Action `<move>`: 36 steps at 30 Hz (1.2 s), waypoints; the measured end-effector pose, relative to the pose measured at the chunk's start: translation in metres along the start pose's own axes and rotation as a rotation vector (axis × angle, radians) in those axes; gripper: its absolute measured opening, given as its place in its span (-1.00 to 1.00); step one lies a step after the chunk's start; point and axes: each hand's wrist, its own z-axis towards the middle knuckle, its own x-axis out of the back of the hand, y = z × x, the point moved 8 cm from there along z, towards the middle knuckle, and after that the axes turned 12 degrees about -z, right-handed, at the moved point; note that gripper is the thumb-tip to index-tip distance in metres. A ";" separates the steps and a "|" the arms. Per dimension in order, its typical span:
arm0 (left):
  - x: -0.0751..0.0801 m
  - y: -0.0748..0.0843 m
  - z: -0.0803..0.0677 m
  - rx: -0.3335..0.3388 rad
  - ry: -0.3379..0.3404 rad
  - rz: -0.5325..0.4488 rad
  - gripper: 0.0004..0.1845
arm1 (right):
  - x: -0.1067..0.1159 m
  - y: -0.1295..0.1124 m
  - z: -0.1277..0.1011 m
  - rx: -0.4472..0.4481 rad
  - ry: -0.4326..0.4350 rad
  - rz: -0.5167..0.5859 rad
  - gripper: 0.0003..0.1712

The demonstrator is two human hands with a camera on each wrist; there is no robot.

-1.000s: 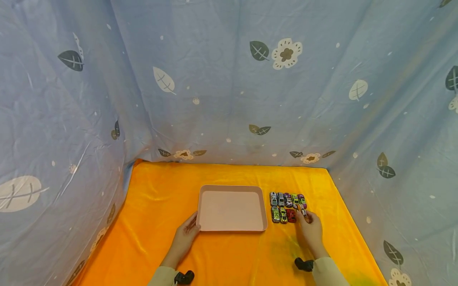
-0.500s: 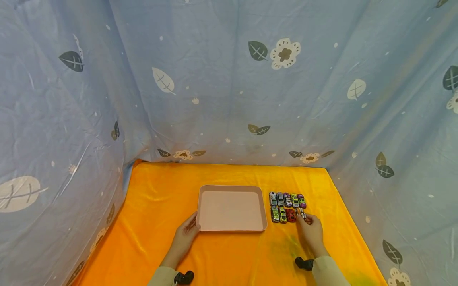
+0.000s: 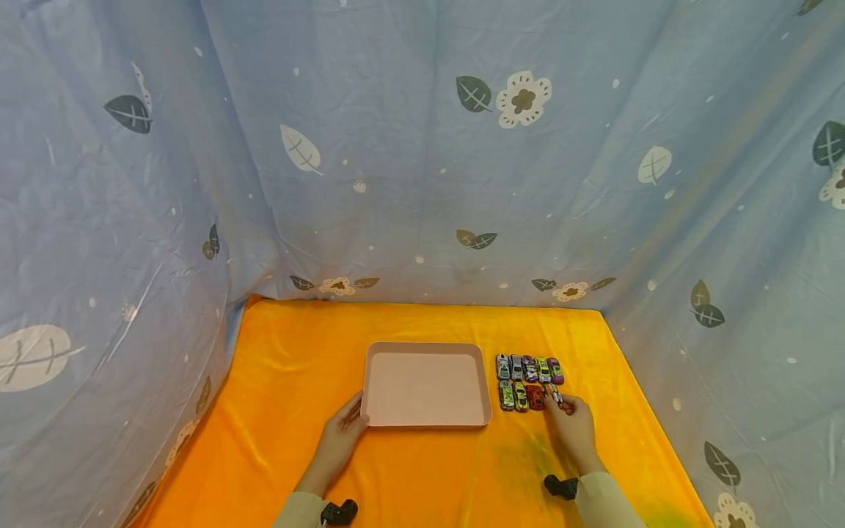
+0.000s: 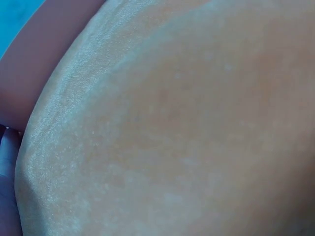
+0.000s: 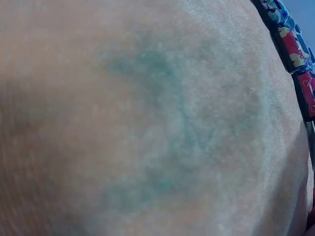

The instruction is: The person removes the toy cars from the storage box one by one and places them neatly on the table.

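A pale pink rectangular tray (image 3: pixel 425 385) lies on the orange cloth in the head view. My left hand (image 3: pixel 342 438) grips its near left corner, thumb at the rim and fingers along the left wall. To the tray's right stand small toy cars in two rows. My right hand (image 3: pixel 573 425) holds a white-and-dark toy car (image 3: pixel 555 394) at the right end of the near row, beside a red toy car (image 3: pixel 535 397). The fingers partly cover the held car. Skin fills most of both wrist views; the tray's wall (image 4: pixel 39 64) shows at the left one's upper left.
The far row has several toy cars, among them a purple-and-green car (image 3: pixel 555 371) behind the right hand. A green car (image 3: pixel 506 396) and a yellow car (image 3: pixel 521 397) stand nearest the tray. Blue patterned curtains (image 3: pixel 422 183) enclose the cloth (image 3: pixel 304 352) at back and sides.
The car in my right hand has shifted slightly toward me, and now sits more level with the red car. The left hand and tray stay in place; the head view drifts slightly.
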 end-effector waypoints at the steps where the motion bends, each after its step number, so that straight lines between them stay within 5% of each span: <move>1: 0.000 -0.001 0.000 0.004 0.004 0.000 -0.41 | 0.000 0.000 0.000 0.000 -0.002 0.002 -0.29; 28: 0.006 -0.006 -0.002 0.031 0.034 -0.003 -0.42 | -0.006 -0.001 0.002 0.017 -0.052 -0.008 -0.26; 36: 0.002 0.000 -0.001 0.038 0.009 0.034 -0.41 | -0.002 -0.002 0.003 0.022 0.007 -0.020 -0.35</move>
